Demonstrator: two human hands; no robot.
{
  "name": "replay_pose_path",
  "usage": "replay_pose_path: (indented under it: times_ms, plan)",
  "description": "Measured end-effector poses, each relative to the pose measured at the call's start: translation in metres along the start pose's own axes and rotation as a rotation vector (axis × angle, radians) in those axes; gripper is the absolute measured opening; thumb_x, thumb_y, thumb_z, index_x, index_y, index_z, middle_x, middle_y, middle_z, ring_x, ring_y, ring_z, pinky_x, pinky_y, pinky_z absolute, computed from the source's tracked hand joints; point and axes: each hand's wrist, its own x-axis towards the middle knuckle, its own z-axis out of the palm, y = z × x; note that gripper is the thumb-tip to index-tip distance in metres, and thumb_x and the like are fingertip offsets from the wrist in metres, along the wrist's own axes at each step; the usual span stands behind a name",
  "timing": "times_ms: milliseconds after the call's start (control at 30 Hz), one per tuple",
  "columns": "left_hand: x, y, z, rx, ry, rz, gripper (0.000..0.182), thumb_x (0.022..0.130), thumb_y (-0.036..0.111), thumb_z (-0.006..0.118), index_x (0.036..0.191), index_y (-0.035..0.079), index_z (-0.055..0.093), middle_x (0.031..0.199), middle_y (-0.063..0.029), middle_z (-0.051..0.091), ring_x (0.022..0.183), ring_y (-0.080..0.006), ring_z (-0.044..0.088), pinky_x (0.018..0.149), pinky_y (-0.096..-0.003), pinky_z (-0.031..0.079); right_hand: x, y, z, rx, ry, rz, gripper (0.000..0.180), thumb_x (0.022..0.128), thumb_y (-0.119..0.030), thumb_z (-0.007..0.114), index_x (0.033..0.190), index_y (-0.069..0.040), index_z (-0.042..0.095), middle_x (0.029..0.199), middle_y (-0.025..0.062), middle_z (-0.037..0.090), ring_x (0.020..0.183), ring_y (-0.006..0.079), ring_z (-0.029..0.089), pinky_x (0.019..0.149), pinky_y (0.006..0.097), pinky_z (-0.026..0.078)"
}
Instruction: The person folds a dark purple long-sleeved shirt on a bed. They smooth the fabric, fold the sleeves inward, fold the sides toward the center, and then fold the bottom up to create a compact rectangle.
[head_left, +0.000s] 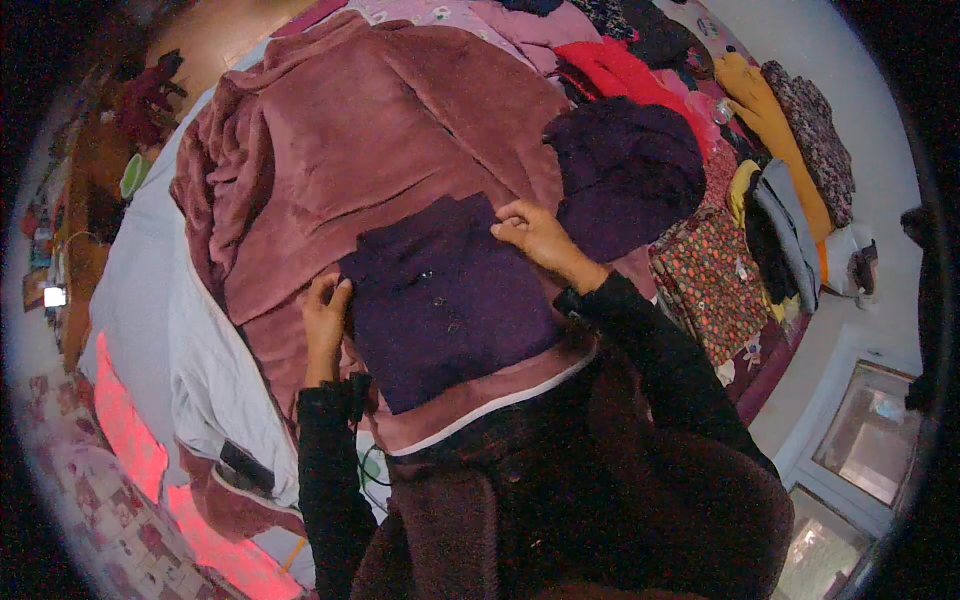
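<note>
A dark purple garment (457, 315), folded into a rough rectangle, lies flat before me on a dusty-pink plush blanket (322, 142). Small fasteners or trims run down its middle. At its left edge, my left hand (324, 326) pinches the cloth between thumb and fingers. My right hand (541, 238) has thumb and forefinger closed on the upper right edge. Just beyond the right hand, a second dark purple cloth (630, 165) sits loosely bunched on the blanket.
To the right are a folded floral-print cloth (709, 285), grey folded clothing (787, 232), a mustard garment (772, 135) and a red one (637, 82). A pale sheet (150, 255) shows at left, with a dark phone-like object (247, 465) lower down. A window (862, 435) is at lower right.
</note>
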Motion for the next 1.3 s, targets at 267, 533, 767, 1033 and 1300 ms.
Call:
replay_pose_path:
  times_ms: [267,533,767,1033,1300]
  plan:
    - [-0.015,0.014,-0.001,0.11,-0.01,0.009,0.017,0.09,0.014,0.069,0.1,0.001,0.067,0.087,-0.004,0.067,0.077,-0.0112,0.059,0.07,-0.0262,0.048,0.007,-0.017,0.002,-0.114,-0.055,-0.126,0.013,0.087,-0.008,0.07,0.099,-0.004,0.066,0.083,-0.0044,0.059,0.077,0.0052,0.053,0.07,0.0235,0.045]
    - [-0.005,0.002,0.008,0.145,0.129,-0.021,0.035,0.084,0.014,0.075,0.113,-0.002,0.062,0.1,-0.0081,0.064,0.09,-0.0156,0.059,0.081,-0.0275,0.048,0.025,-0.01,0.001,-0.164,0.062,-0.168,0.029,0.087,-0.017,0.071,0.109,0.0,0.062,0.092,0.007,0.067,0.087,0.0155,0.062,0.077,0.0315,0.051]
    - [0.014,0.015,0.006,0.132,0.039,-0.119,0.046,0.082,0.015,0.078,0.119,-0.004,0.059,0.107,-0.0104,0.065,0.095,-0.0181,0.062,0.081,-0.0299,0.051,0.039,0.009,0.014,0.062,0.051,-0.008,0.055,0.084,-0.021,0.076,0.128,0.003,0.052,0.094,0.0084,0.068,0.085,0.0187,0.064,0.076,0.0328,0.052]
    - [0.006,0.05,0.005,-0.063,-0.161,-0.229,0.026,0.085,0.007,0.071,0.11,-0.001,0.066,0.094,-0.0052,0.068,0.084,-0.0147,0.064,0.077,-0.0276,0.052,0.026,-0.034,0.006,0.193,-0.148,0.028,0.023,0.084,-0.01,0.072,0.105,-0.003,0.067,0.087,0.0016,0.066,0.076,0.0109,0.061,0.068,0.0265,0.05]
    - [-0.039,0.139,-0.04,-0.304,-0.064,0.283,0.028,0.087,-0.002,0.065,0.114,0.005,0.062,0.1,-0.0005,0.066,0.09,-0.0116,0.062,0.084,-0.0259,0.049,-0.043,-0.126,-0.036,0.492,-0.14,-0.42,0.018,0.088,-0.002,0.064,0.105,-0.003,0.067,0.091,0.0002,0.066,0.074,0.0053,0.061,0.068,0.0219,0.051]
